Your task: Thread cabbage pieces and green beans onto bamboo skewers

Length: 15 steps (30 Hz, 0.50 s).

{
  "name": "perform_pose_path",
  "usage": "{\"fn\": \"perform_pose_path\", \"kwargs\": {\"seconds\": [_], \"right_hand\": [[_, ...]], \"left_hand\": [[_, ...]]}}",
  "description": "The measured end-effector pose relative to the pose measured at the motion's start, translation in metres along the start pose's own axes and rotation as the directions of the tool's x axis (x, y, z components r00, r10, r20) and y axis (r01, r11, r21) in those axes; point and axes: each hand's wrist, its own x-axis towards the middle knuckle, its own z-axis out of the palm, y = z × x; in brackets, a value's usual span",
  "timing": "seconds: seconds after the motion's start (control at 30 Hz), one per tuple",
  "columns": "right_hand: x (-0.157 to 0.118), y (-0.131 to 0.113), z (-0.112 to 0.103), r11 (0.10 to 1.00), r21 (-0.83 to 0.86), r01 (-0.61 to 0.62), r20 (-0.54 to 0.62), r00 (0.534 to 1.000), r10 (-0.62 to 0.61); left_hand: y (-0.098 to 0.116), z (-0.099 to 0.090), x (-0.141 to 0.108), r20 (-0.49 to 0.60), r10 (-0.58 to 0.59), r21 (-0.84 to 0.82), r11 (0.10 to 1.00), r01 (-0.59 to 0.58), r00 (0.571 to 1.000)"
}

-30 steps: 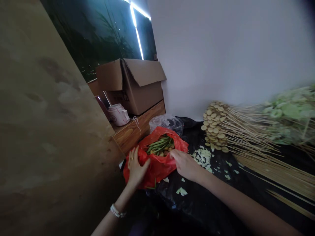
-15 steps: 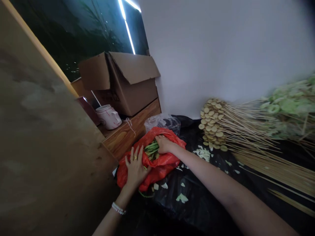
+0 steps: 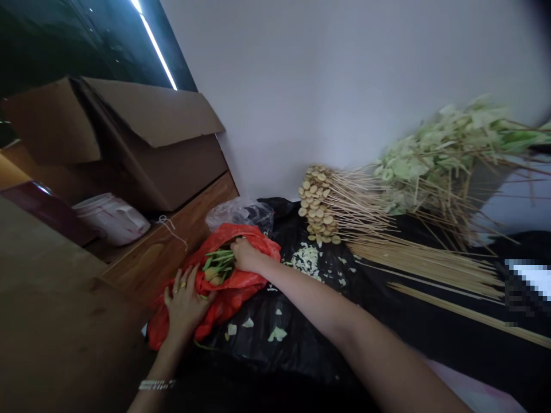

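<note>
A crumpled red plastic bag (image 3: 241, 279) lies with its mouth open, holding green-stemmed vegetables (image 3: 220, 261) with pale, rounded lower parts. My left hand (image 3: 187, 301), with a ring and a beaded bracelet, rests on the near left side of the bag, its fingers spread. Inside the mouth, my right hand (image 3: 246, 253) is curled beside the green stems. Its fingertips are partly hidden, so what they grip cannot be made out.
Behind the bag are clear plastic (image 3: 239, 215), a cardboard box (image 3: 172, 166) and a white mug (image 3: 112, 218). Skewered round slices (image 3: 318, 198), skewered leafy pieces (image 3: 430, 149) and bare sticks (image 3: 426, 264) lie to the right. Pale scraps (image 3: 305, 261) litter the black sheeting (image 3: 310, 350).
The view has swung right, so everything appears farther left. My right hand has curled its fingers inside the bag. My left hand keeps its place on the bag.
</note>
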Motion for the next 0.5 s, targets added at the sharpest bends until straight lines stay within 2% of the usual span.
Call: {"fn": "perform_pose_path", "kwargs": {"seconds": [0.17,0.27,0.37,0.43,0.5], "right_hand": [[-0.021,-0.003,-0.017,0.985,0.107,0.137,-0.152,0.981,-0.120],[-0.033,-0.013,-0.033,0.959,0.233,0.164,-0.264,0.959,-0.099],[-0.049,-0.018,-0.070,0.851,0.506,0.142,-0.372,0.926,0.067],[-0.068,-0.011,-0.104,0.787,0.593,0.171,-0.384,0.919,0.090],[-0.096,0.009,-0.137,0.716,0.682,0.146,-0.330,0.936,0.124]], "left_hand": [[-0.001,0.001,0.001,0.008,-0.013,0.015,1.000,0.013,1.000],[-0.001,0.002,0.001,0.034,-0.011,0.033,0.999,0.010,0.999],[0.002,0.002,0.001,0.053,0.004,0.045,0.999,-0.006,0.999],[0.003,-0.001,0.002,0.091,-0.002,0.037,0.999,-0.001,0.996],[-0.001,-0.010,0.007,0.157,-0.023,0.000,1.000,0.023,0.987]]}}
